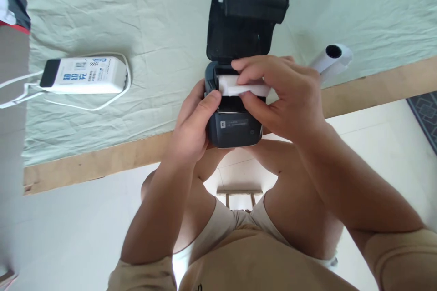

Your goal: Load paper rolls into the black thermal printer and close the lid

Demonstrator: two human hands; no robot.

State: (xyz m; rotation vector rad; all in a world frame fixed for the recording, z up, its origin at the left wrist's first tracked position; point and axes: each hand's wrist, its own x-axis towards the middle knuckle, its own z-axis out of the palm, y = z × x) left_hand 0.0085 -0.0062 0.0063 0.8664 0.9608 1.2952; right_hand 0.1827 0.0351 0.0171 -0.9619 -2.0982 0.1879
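Observation:
A small black printer [235, 127] sits at the near edge of a table, its lid [244, 13] standing open and upright. My left hand [193, 120] is wrapped round the printer's left side, thumb resting on its top edge. My right hand [283, 95] reaches over the open bay, with fingers pinched on a white paper roll [230, 85] that lies in the bay. Part of the roll is hidden under my fingers.
A pale green cloth [153, 18] covers the table. A white power strip [85, 75] with white cables lies at the left. A second white paper roll [332, 57] lies at the right. Below the wooden table edge [102, 161] are my knees and a stool.

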